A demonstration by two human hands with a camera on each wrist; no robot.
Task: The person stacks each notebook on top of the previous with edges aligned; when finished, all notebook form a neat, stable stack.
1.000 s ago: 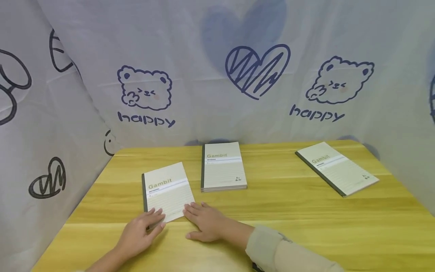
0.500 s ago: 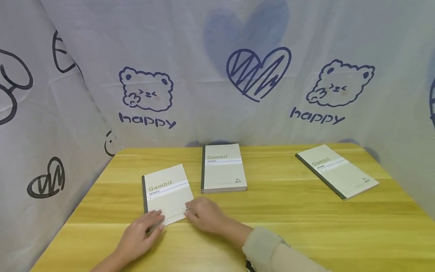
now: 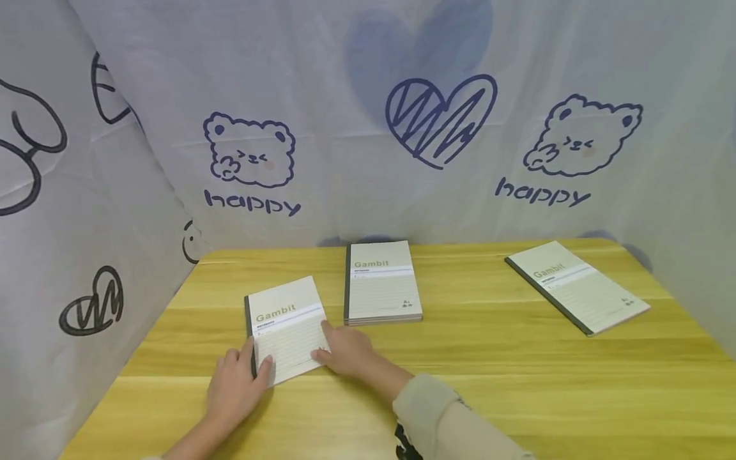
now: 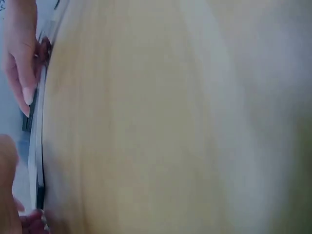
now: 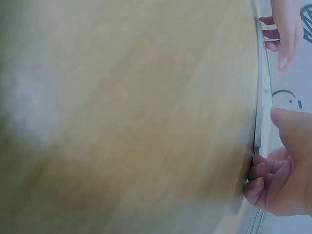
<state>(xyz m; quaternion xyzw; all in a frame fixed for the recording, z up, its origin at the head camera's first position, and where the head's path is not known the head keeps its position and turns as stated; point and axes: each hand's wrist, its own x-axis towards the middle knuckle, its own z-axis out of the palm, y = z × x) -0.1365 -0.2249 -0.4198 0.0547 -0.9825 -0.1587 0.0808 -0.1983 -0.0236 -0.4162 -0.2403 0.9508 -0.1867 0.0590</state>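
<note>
A pale notebook (image 3: 290, 338) marked "Gambit", with a dark spine, lies slightly turned on the table's left half. My left hand (image 3: 237, 386) grips its lower left edge, thumb over the cover and fingers along the spine. At the lower right edge, my right hand (image 3: 347, 350) pinches the notebook, its thumb on top. The right wrist view shows curled fingers (image 5: 263, 183) at the notebook's edge. Farther back, a neat stack of matching notebooks (image 3: 382, 291) stands to the right of the gripped one. The left wrist view mostly shows table, with both hands at its left margin.
Another matching notebook (image 3: 577, 287) lies at an angle on the right side of the yellow wooden table (image 3: 489, 383). A white cloth (image 3: 345, 172) with bears and hearts hangs behind the table and along its sides.
The right hand goes from flat, spread fingers beside the notebook to pinching its right edge. The left hand shifts from the lower corner up along the spine. The notebook hardly moves.
</note>
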